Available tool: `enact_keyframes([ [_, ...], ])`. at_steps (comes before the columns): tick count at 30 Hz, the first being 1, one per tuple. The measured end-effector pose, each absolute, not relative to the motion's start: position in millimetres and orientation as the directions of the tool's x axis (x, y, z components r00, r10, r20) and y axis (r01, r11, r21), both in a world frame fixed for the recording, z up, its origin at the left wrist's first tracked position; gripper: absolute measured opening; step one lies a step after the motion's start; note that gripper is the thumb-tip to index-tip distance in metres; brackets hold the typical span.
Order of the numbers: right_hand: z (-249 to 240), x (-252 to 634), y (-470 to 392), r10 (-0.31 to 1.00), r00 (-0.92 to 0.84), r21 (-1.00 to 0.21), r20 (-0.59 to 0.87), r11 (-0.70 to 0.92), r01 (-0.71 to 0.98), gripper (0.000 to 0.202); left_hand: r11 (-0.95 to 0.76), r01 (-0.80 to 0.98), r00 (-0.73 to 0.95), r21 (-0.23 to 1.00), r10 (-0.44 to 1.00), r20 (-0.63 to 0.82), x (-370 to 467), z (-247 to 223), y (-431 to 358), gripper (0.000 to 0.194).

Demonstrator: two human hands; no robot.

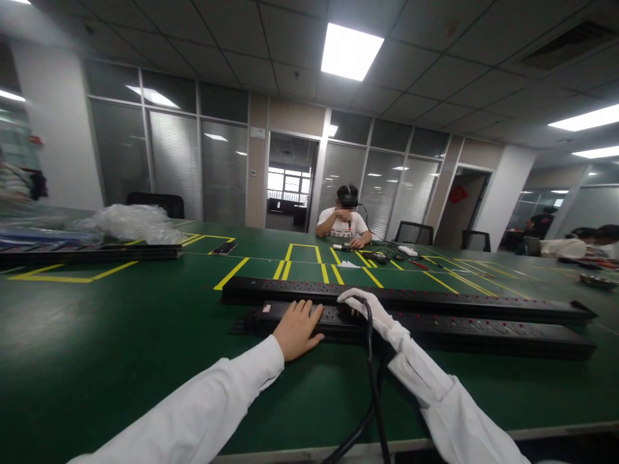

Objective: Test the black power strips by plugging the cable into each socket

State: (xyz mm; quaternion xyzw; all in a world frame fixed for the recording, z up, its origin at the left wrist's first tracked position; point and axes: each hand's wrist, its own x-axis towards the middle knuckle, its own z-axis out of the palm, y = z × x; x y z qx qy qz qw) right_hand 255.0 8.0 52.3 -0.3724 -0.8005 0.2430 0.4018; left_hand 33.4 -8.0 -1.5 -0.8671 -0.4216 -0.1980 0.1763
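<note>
Head view: Our left hand [298, 330], bare below a white cuff, rests palm down near the left end of the near power strip [474, 330], its fingers slightly spread and its thumb held apart, gripping nothing. The fingertips lie across the strip's upper face, just right of a small pale label [267, 309], while the thumb points right along its near side.

Our right hand [368, 310], in a white glove, bends over the same strip a short way to the right, with sockets showing between the two hands. Its fingers curl closed around the end of a black cable [371, 361]; the end sits beneath the fingertips, at the strip's sockets, largely hidden, and we cannot tell whether it is seated in one. From the hand, the cable loops down toward us and over the table's near edge.

Just beyond, the far power strip [435, 298], dotted with red, runs alongside the near one on the green table [145, 361], marked with yellow tape [232, 273]. Clear plastic wrap [138, 223] lies at left over dark strips [145, 251], near a phone [225, 247]. Across the table, a seated person [343, 222] wearing a dark headset raises one hand toward the head, beside wires and a white device [407, 251].
</note>
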Motion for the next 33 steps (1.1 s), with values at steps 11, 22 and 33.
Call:
enact_keyframes([
  [11, 46.5, 260.2, 15.6, 0.785, -0.416, -0.683, 0.460, 0.612, 0.399, 0.032, -0.588, 0.794, 0.579, -0.154, 0.653, 0.488, 33.4, -1.6, -7.0, 0.057],
  [22, 41.7, 254.1, 11.2, 0.797, -0.374, -0.672, 0.474, 0.602, 0.432, 0.033, -0.586, 0.794, 0.583, -0.158, 0.664, 0.469, 33.1, -0.8, -6.8, 0.057],
  [33, 43.3, 248.8, 13.5, 0.755, -0.391, -0.645, 0.526, 0.654, 0.395, 0.031, -0.573, 0.806, 0.561, -0.151, 0.656, 0.504, 33.7, -1.1, -8.1, 0.056],
])
